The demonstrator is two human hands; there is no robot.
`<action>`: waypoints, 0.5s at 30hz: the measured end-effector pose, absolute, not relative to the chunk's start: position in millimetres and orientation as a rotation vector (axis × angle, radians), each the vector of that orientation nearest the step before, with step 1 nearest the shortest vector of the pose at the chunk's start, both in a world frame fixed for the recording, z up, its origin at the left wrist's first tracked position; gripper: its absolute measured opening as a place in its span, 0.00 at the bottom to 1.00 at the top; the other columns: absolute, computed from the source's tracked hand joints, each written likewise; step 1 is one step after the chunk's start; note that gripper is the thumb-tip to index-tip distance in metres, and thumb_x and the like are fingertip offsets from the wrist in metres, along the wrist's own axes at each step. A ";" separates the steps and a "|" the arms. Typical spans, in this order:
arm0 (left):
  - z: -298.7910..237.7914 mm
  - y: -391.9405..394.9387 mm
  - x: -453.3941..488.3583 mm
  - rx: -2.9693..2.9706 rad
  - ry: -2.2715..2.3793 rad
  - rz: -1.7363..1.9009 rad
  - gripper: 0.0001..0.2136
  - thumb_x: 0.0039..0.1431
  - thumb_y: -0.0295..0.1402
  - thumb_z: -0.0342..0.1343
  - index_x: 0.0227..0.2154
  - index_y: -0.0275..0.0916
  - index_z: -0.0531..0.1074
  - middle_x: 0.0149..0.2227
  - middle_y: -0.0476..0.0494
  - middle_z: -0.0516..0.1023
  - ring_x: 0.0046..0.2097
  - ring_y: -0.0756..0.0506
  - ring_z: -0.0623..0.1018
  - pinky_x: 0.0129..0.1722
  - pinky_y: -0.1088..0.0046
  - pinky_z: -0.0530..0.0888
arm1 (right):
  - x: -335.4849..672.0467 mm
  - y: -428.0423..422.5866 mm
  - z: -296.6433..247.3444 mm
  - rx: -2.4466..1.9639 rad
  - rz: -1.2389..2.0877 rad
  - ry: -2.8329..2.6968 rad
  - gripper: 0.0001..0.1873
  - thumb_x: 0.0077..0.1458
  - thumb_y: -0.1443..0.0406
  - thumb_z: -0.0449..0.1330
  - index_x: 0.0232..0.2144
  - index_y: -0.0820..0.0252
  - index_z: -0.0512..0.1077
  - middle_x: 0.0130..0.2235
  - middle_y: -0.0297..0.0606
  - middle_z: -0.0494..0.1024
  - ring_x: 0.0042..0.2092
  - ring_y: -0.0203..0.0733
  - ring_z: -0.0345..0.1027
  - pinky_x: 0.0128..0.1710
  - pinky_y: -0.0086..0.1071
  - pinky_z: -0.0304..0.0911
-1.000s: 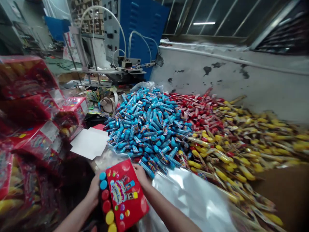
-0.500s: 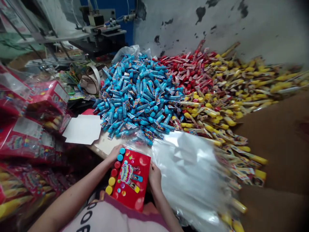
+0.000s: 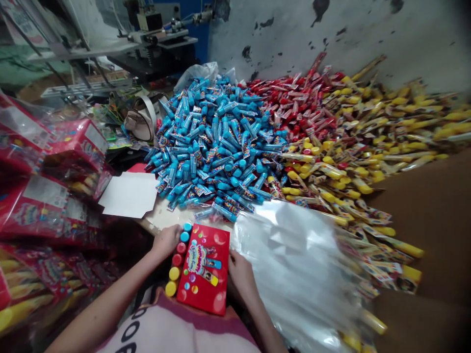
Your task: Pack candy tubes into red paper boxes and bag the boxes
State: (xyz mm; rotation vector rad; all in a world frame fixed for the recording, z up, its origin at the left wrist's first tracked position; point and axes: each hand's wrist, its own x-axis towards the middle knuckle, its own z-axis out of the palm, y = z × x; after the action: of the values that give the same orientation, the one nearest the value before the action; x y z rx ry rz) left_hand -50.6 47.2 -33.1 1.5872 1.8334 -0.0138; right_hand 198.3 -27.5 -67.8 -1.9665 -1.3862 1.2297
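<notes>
A red bubble gum box (image 3: 200,299) is held close against my shirt, its printed face up. From its left side stick out round tube caps (image 3: 174,273) in blue, red and yellow. My left hand (image 3: 167,242) grips the box's far left corner beside the blue caps, its fingers partly hidden. At the right edge, my right hand (image 3: 241,272) is closed on the box, with fingertips out of sight beneath it. Just beyond the box rises a heap of blue-capped candy tubes (image 3: 221,142).
Red tubes (image 3: 298,103) and yellow tubes (image 3: 368,152) are heaped along the wall. Clear plastic bags (image 3: 294,264) lie to my right, near brown cardboard (image 3: 427,206). A white card (image 3: 128,194) and wrapped red boxes (image 3: 33,201) are on the left, with a machine (image 3: 147,34) behind.
The box has turned slightly in my hands, its near end shifting right. My right hand has moved a little down its edge. The whole view has shifted slightly.
</notes>
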 end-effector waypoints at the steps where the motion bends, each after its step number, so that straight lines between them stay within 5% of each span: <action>1: -34.1 51.8 -51.1 1.601 1.832 -0.001 0.10 0.60 0.34 0.48 0.37 0.39 0.74 0.37 0.38 0.80 0.42 0.40 0.77 0.37 0.70 0.66 | 201.3 -21.8 -67.5 -1.957 1.209 -1.381 0.21 0.54 0.56 0.50 0.40 0.57 0.78 0.42 0.44 0.81 0.44 0.51 0.74 0.42 0.36 0.64; 4: -39.6 69.9 -52.4 1.622 1.788 0.075 0.12 0.57 0.31 0.52 0.42 0.38 0.74 0.35 0.40 0.79 0.40 0.42 0.77 0.37 0.71 0.66 | 209.0 2.0 -69.6 -1.982 1.106 -1.212 0.23 0.50 0.54 0.55 0.43 0.59 0.76 0.38 0.43 0.81 0.38 0.47 0.74 0.38 0.34 0.64; 8: -45.6 86.1 -52.4 1.582 1.692 0.182 0.08 0.53 0.33 0.54 0.32 0.35 0.75 0.27 0.45 0.77 0.33 0.45 0.75 0.32 0.74 0.66 | 211.6 33.2 -74.9 -1.877 1.305 -0.861 0.27 0.40 0.52 0.62 0.40 0.64 0.76 0.20 0.32 0.72 0.20 0.36 0.60 0.21 0.29 0.55; 15: -24.1 65.9 -56.9 1.530 1.589 0.460 0.11 0.54 0.39 0.52 0.29 0.36 0.72 0.26 0.47 0.75 0.31 0.47 0.73 0.31 0.74 0.67 | 213.7 24.4 -44.3 -1.677 1.341 -0.833 0.22 0.37 0.49 0.67 0.27 0.62 0.75 0.22 0.31 0.70 0.21 0.30 0.52 0.19 0.26 0.47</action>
State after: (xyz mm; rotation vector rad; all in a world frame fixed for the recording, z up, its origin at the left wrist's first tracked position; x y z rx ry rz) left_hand -56.9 65.9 -24.1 1.5303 1.5895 0.4602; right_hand 213.7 24.4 -44.3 -1.6766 -0.8326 1.3412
